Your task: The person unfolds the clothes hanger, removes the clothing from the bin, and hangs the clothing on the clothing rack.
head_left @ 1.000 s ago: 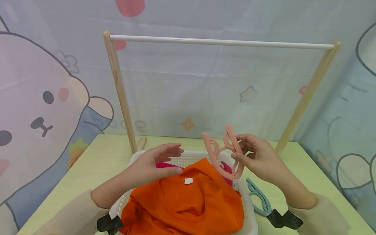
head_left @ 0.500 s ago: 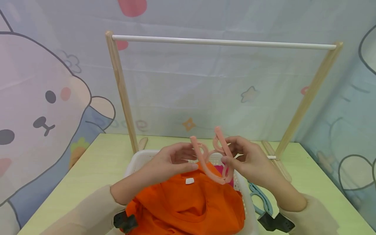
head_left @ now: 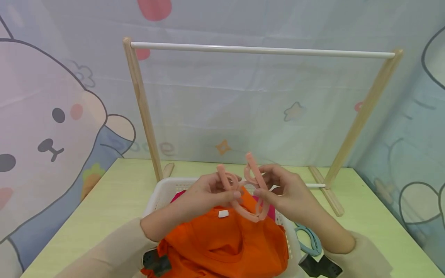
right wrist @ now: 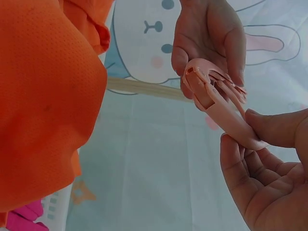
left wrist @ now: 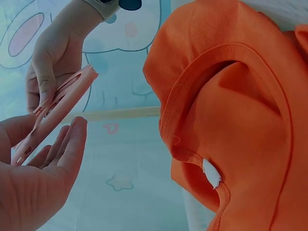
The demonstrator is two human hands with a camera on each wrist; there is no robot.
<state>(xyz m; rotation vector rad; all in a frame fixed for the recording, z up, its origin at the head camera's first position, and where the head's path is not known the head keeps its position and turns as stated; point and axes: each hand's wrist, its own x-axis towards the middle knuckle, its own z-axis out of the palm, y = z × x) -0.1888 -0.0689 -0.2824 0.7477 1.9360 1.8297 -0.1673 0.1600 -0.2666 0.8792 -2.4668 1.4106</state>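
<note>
Both hands hold a folding pink clothes hanger [head_left: 251, 217], bent into a V with its arm ends up, above the basket. My left hand [head_left: 205, 197] pinches the left arm of it between thumb and fingers. On the other arm, my right hand [head_left: 286, 195] grips with thumb in front and fingers behind. The right wrist view shows the hanger [right wrist: 224, 115] edge-on, spanning from one hand to the other. Below them an orange shirt [head_left: 212, 243] with a white neck label [head_left: 223, 213] lies in a white basket [head_left: 156, 195], over magenta cloth [head_left: 271, 211].
A blue-green folding hanger [head_left: 315, 244] lies on the table right of the basket, partly hidden by the right arm. Behind stands a wooden rack with a white rod [head_left: 260, 50] and slanted posts [head_left: 365, 116]. A printed cloth backdrop [head_left: 208, 116] closes off the back.
My left hand has moved right and taken hold of the hanger's left arm. My right hand has brought the hanger left and slightly down. The shirt and basket stay in place.
</note>
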